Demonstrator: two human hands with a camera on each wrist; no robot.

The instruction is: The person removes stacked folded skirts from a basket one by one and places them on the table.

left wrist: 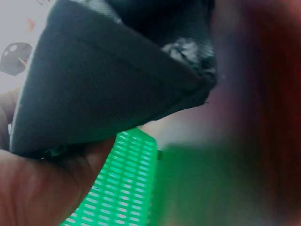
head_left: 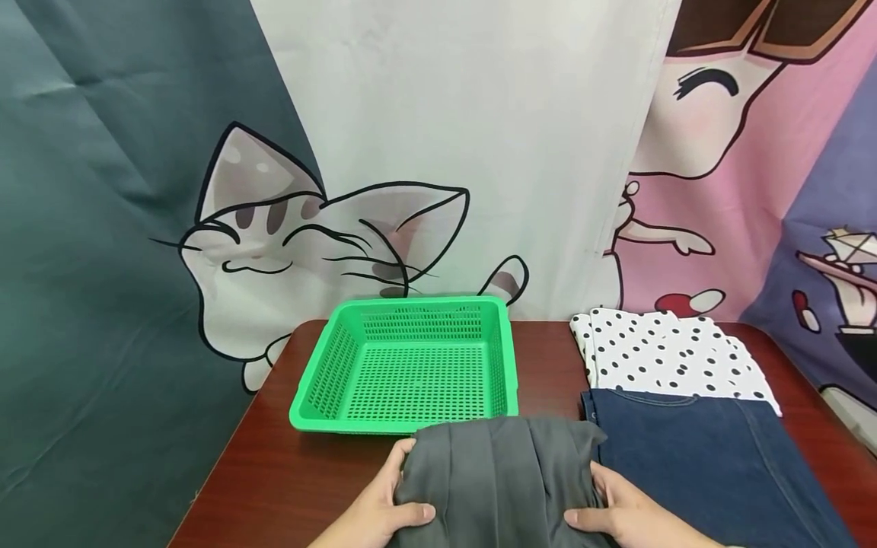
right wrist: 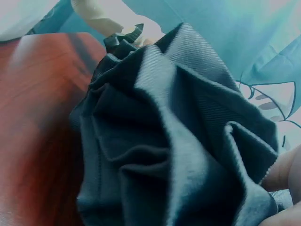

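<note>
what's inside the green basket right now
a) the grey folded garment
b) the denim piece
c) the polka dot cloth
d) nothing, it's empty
d: in the head view the green basket shows only its bare mesh floor, while the grey folded garment sits in front of it, gripped at either side by the left hand and the right hand; the polka dot cloth and denim piece lie to its right.

Grey cloth (head_left: 499,479), folded into a thick bundle, ribbed weave, creased in long folds. Lies on the bench at the near edge, its far edge just before the basket (head_left: 409,364). My hands pinch its two ends.
</note>
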